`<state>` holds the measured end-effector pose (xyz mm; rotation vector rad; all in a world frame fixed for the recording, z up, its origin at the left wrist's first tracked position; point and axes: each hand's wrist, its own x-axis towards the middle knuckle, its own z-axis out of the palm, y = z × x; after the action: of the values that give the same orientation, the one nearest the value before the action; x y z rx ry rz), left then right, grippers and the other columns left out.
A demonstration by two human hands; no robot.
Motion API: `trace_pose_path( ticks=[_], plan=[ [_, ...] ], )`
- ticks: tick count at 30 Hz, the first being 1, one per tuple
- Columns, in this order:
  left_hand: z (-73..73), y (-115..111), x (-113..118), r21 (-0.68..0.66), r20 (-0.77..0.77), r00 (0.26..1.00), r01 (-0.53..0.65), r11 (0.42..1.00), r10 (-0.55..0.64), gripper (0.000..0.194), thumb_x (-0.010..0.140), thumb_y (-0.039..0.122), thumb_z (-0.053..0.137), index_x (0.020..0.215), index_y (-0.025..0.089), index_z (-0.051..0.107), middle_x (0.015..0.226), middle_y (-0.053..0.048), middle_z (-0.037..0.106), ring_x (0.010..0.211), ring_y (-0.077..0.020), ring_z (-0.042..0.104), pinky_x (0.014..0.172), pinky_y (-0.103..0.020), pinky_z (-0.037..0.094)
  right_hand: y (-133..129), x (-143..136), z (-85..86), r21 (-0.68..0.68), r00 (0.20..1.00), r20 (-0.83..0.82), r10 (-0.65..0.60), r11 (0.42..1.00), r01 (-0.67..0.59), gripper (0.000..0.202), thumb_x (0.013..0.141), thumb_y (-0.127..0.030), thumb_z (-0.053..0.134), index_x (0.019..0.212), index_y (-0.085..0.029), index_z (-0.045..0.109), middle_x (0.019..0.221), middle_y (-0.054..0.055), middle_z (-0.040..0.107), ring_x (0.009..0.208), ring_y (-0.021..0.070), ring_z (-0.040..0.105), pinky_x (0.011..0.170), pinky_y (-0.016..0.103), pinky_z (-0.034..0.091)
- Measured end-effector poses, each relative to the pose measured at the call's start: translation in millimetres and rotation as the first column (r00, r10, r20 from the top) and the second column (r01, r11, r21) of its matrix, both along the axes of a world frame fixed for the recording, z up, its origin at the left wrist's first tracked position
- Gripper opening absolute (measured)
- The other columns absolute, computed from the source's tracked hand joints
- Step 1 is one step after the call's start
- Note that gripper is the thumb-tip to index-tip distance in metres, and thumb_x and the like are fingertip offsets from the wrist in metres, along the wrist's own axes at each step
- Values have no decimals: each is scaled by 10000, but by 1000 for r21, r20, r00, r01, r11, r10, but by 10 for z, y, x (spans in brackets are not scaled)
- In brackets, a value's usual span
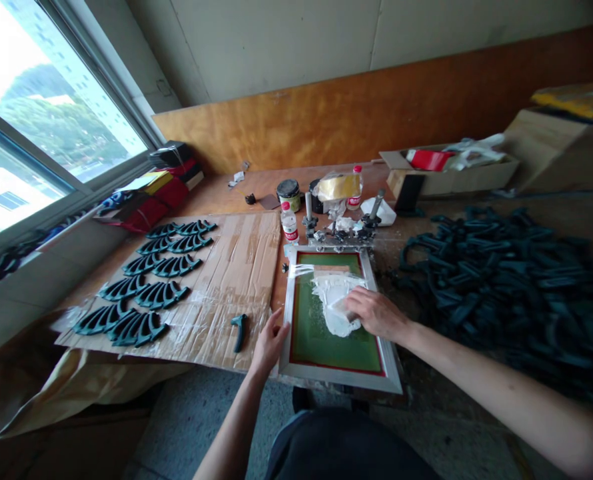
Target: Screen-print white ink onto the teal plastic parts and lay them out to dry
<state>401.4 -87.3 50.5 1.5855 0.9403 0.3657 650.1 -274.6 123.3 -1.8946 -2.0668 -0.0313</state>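
Along the wall by the window stands a wooden desk (216,197), with an upright wooden board (286,133) behind it at twelve o'clock. Taking the screen frame as the dial's centre, a broad heap of dark green curved parts (496,287) covers the desk from two to four o'clock. A taped cardboard sheet (236,267) lies from nine to eleven, carrying five rows of the same kind of parts, paired in fan-like clusters (176,266). An open carton (469,179) sits at one to two, holding something red and crumpled clear plastic.

The screen frame (339,377) itself lies flat before the person, its pale metal rim around a green mesh (304,340) edged in red. A metal clamp assembly (309,220) stands at its twelve o'clock end. White paste (331,288) spreads over the mesh, from the middle towards twelve.

The right hand (376,313) reaches in from four o'clock, its grip clamped on a pale flat piece (340,303) in the paste. The left hand (271,343) is at the rim's nine o'clock side, its grip loosely apart; whether it presses the rim, I cannot tell.

Near eleven o'clock stand a dark-lidded tin (288,193) and a red-capped bottle (289,227). One single part (239,331) lies at nine, on the cardboard near the left hand.
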Motion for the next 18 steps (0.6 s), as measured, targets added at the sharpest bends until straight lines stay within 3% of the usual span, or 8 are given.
trace_pose_path(
  ticks=[2,5,7,9,12,14,16,18],
  plan=[
    [0,-7,3,-48,33,999,-10,999,12,722,792,562,602,1382,168,467,643,42,563,585,-127,538,559,-225,402,-56,-80,-117,98,999,40,28,995,-32,313,849,-20,370,861,-149,655,873,98,644,866,219,565,771,338,484],
    [51,-23,7,-95,57,998,-21,995,26,748,775,570,623,1377,153,468,643,33,579,593,-135,555,545,-228,409,-131,-118,-155,57,995,7,99,993,-99,285,864,-48,404,884,-163,664,857,80,647,847,209,578,779,327,495],
    [136,-31,8,-115,53,998,-29,993,35,765,759,565,648,1375,147,470,642,29,587,582,-133,552,529,-226,404,-38,-49,-31,0,996,-78,35,999,-35,218,880,-98,476,945,-189,663,880,54,650,864,195,592,791,305,496],
    [276,-30,4,-149,64,997,-25,988,35,805,736,562,679,1390,148,456,651,22,606,587,-137,562,529,-227,411,185,84,176,-21,986,-143,-88,996,86,271,879,-167,571,1136,-228,634,982,40,657,926,189,606,832,294,493],
    [597,-15,4,-219,101,994,-22,976,45,861,692,565,730,1405,173,449,671,14,638,626,-153,601,555,-228,440,528,372,509,-35,945,-119,-306,952,304,571,848,-278,668,1388,-281,481,1044,44,648,900,201,631,812,304,502],
    [863,6,38,-228,138,987,-52,972,86,755,699,609,705,1307,183,564,679,6,648,636,-152,611,565,-224,446,593,611,666,16,899,-70,-432,901,434,599,858,-382,655,1415,-281,458,1031,57,647,816,209,638,737,308,505],
    [1144,43,127,-213,201,972,-82,974,125,636,737,676,622,1118,170,679,686,-9,658,620,-146,608,555,-225,444,488,844,714,151,835,-97,-541,822,550,500,899,-441,578,1355,-242,528,1025,71,657,794,212,636,705,303,494],
    [1423,106,284,-190,312,937,-99,977,156,622,775,717,530,998,162,699,723,-29,678,610,-142,607,540,-229,445,280,990,619,241,769,-173,-615,731,639,410,944,-440,471,1203,-165,630,938,77,677,764,204,628,672,285,481]
  ],
)
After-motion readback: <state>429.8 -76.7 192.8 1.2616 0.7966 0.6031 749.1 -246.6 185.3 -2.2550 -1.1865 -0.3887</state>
